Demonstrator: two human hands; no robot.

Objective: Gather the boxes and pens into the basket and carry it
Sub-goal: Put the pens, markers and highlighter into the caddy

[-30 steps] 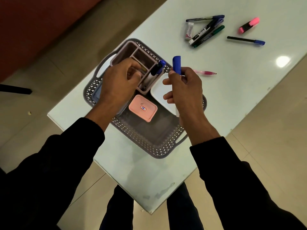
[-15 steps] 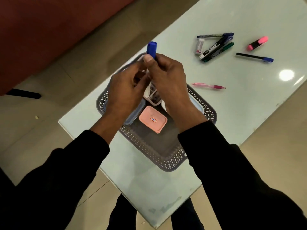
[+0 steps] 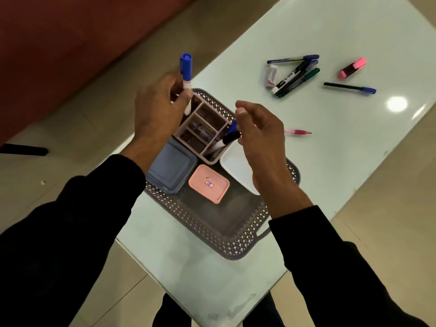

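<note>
A grey perforated basket (image 3: pixel 236 234) sits on the glass table. Inside it are a blue-lidded box (image 3: pixel 172 169), a small pink box (image 3: pixel 208 184), a white box (image 3: pixel 236 167) partly behind my right hand, and a pink divided pen holder (image 3: pixel 207 121) with a black-capped marker (image 3: pixel 227 139). My left hand (image 3: pixel 157 109) holds a blue-capped white marker (image 3: pixel 186 76) upright over the holder's far-left corner. My right hand (image 3: pixel 262 140) hovers above the basket's right side, fingers apart, holding nothing.
On the table beyond the basket lie a pink pen (image 3: pixel 298 132), a cluster of markers and pens (image 3: pixel 295 75) with a white eraser (image 3: pixel 271 75), a black pen with blue cap (image 3: pixel 349 88) and a pink highlighter (image 3: pixel 353 67). The table's corner edge runs just below the basket.
The blue-capped marker has passed from my right hand to my left hand, which lifted it up and left. My right hand let go and drew back to the right.
</note>
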